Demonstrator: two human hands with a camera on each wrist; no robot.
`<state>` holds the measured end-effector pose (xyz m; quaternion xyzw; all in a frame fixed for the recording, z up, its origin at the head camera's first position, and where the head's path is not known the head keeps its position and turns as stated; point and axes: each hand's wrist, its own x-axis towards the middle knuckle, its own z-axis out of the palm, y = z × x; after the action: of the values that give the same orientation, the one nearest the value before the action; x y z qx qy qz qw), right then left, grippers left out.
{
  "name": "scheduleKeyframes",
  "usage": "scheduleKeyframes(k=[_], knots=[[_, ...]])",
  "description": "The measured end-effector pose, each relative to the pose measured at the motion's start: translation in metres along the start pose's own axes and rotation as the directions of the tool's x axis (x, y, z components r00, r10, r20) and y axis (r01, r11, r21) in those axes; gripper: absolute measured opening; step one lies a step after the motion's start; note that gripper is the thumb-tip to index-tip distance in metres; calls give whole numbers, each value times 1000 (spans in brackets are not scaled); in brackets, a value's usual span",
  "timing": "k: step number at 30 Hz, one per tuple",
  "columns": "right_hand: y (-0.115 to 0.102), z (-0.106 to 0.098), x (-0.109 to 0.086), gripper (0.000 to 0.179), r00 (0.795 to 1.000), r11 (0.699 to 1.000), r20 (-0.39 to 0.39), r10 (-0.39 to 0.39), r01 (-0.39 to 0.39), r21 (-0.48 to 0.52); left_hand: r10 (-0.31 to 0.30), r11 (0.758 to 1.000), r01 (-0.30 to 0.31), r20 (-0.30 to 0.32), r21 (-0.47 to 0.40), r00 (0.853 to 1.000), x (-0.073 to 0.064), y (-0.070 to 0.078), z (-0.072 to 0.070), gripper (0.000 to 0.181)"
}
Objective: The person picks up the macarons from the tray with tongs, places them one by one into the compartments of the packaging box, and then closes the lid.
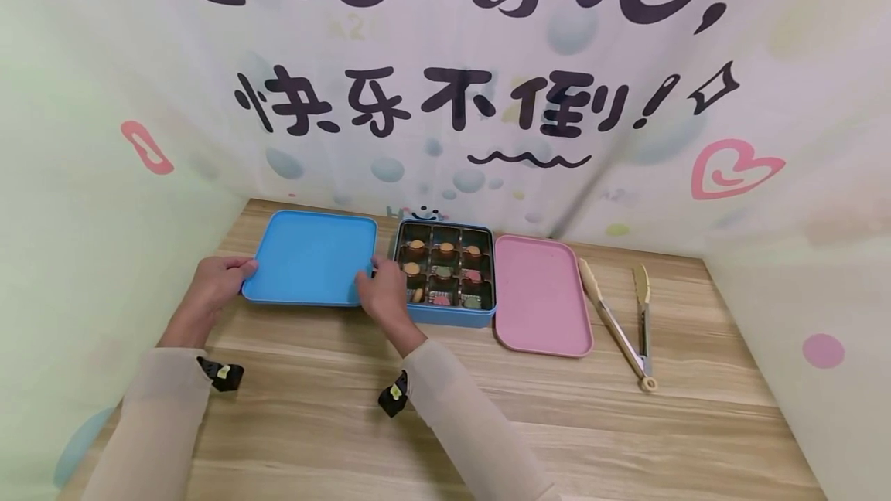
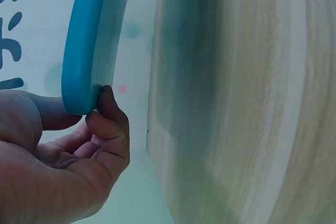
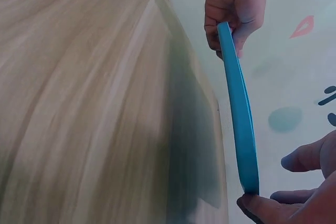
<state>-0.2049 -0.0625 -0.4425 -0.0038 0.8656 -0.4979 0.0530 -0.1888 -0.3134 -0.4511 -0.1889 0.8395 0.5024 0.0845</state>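
Both hands are at a flat blue lid (image 1: pixel 313 257) raised above the table at the left. My left hand (image 1: pixel 217 284) pinches its left edge; the left wrist view shows the thumb on one face and curled fingers against the other. At the right edge is my right hand (image 1: pixel 384 296). In the right wrist view its fingertips (image 3: pixel 251 204) touch the lid's near corner from below, while the thumb stands apart from the lid. Just right of it sits a blue box (image 1: pixel 452 317) with dark compartments holding round biscuits (image 1: pixel 446 247), some tan, some pink or green.
A pink tray (image 1: pixel 543 296) lies against the box's right side. Beyond it, tongs (image 1: pixel 643 366) with wooden-looking tips lie spread on the wood-grain table (image 1: pixel 334 424). A printed cloth wall (image 1: pixel 418 168) stands close behind, with side walls at left and right.
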Motion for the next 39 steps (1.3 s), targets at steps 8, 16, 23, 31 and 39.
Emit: scheduleKeyframes(k=[8, 16, 23, 31, 39], knots=[[-1, -6, 5, 24, 999, 999, -42, -26, 27, 35, 33, 999, -33, 5, -2, 999, -3, 6, -1, 58], [3, -15, 11, 30, 998, 999, -53, -31, 32, 13, 57, 998, -57, 4, 8, 998, -4, 11, 0, 58], [8, -25, 15, 29, 995, 997, -65, -74, 73, -19, 74, 997, -74, 8, -5, 997, -7, 16, 4, 59], [14, -41, 21, 27, 996, 999, -74, -42, 44, 21, 126, 992, -126, 39, -6, 991, -11, 29, 11, 62], [22, -58, 23, 26, 997, 993, -68, 32, -24, 114, 174, 985, -173, 68, -19, 982, -15, 40, 21, 58]])
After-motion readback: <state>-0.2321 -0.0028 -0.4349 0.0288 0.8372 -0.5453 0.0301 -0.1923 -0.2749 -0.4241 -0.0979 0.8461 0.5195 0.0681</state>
